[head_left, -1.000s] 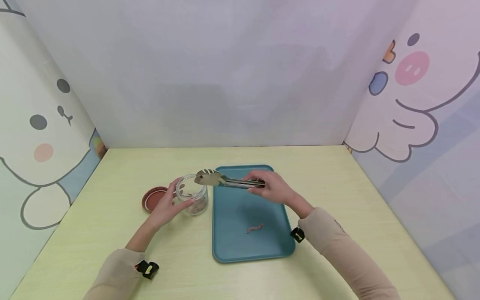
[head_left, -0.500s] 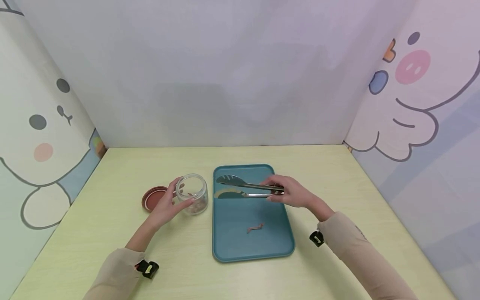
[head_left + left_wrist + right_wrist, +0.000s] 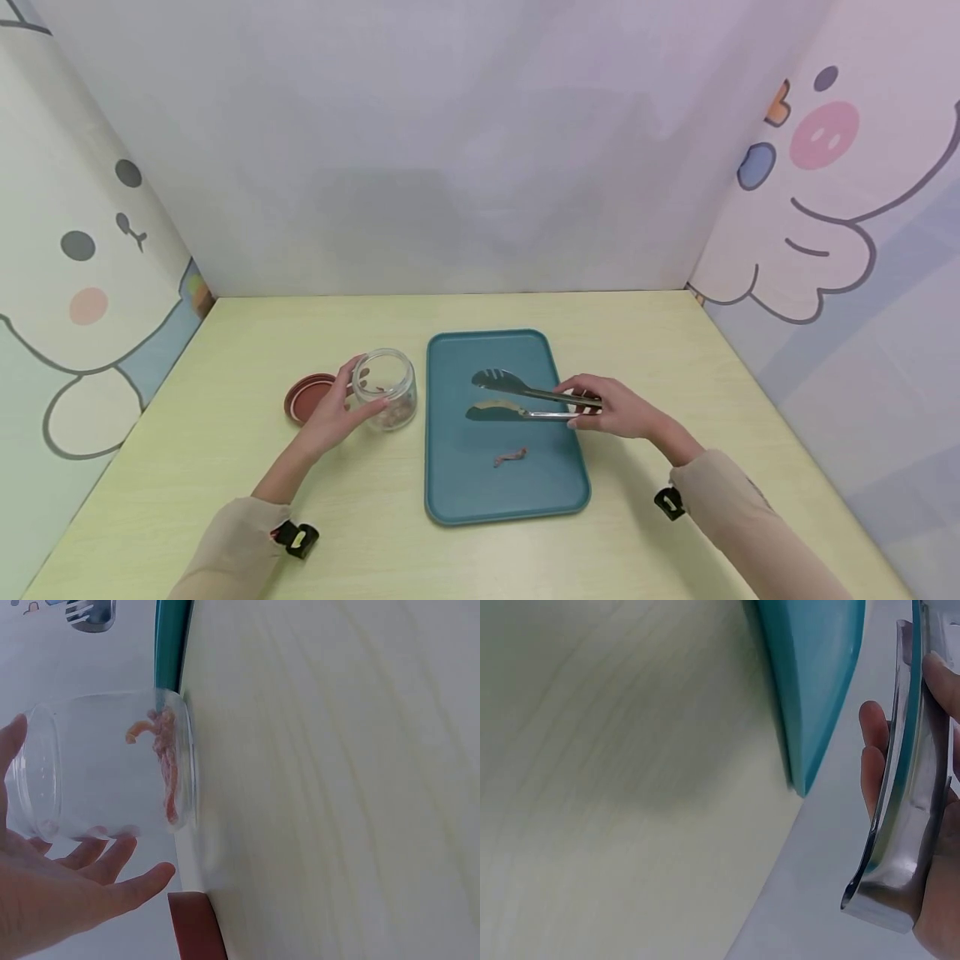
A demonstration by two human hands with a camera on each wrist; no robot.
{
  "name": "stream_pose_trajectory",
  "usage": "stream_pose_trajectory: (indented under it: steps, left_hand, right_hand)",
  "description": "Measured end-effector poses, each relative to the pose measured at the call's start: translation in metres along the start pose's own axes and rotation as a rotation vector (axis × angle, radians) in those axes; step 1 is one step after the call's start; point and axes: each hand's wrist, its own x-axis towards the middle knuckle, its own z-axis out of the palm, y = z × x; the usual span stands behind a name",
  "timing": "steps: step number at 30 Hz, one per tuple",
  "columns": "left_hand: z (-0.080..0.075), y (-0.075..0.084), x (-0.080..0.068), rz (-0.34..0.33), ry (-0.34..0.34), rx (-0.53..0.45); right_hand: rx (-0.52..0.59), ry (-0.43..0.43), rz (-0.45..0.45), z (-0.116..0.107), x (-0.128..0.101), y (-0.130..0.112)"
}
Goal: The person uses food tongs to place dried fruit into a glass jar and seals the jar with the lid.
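My left hand [image 3: 335,414] holds a clear glass jar [image 3: 402,405] near its mouth, thumb on one side and fingers on the other. The jar stands upright and lidless on the table, with small pinkish strips [image 3: 166,761] at its bottom. My right hand [image 3: 622,408] grips metal tongs [image 3: 542,394] by the handles; their two scalloped ends stand apart over the blue tray [image 3: 457,492], with nothing between them. In the right wrist view the tongs' bent end [image 3: 892,889] lies by the palm. A single pinkish strip [image 3: 511,457] lies on the tray, nearer me than the tongs.
A reddish-brown round lid [image 3: 303,400] lies on the pale wooden table [image 3: 375,533], left of the jar and partly behind my left hand. The tray has a low raised rim. A light curtain [image 3: 480,208] hangs at the table's far edge, with printed cartoon cloths on both sides.
My right hand has moved the tongs from over the jar's mouth rightward and nearer, over the tray. The tongs' ends have spread apart. The left hand and jar stay put.
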Motion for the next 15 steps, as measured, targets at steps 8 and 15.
stream_pose_trajectory:
  steps: [8, 15]
  left_hand:
    - [0.0, -0.001, 0.0, 0.01, 0.001, -0.01]
    - [0.0, -0.001, 0.0, 0.008, 0.0, -0.013]
  right_hand:
    - [0.051, -0.004, 0.059, 0.0, -0.022, 0.01]
    - [0.027, 0.009, 0.096, -0.008, -0.044, 0.014]
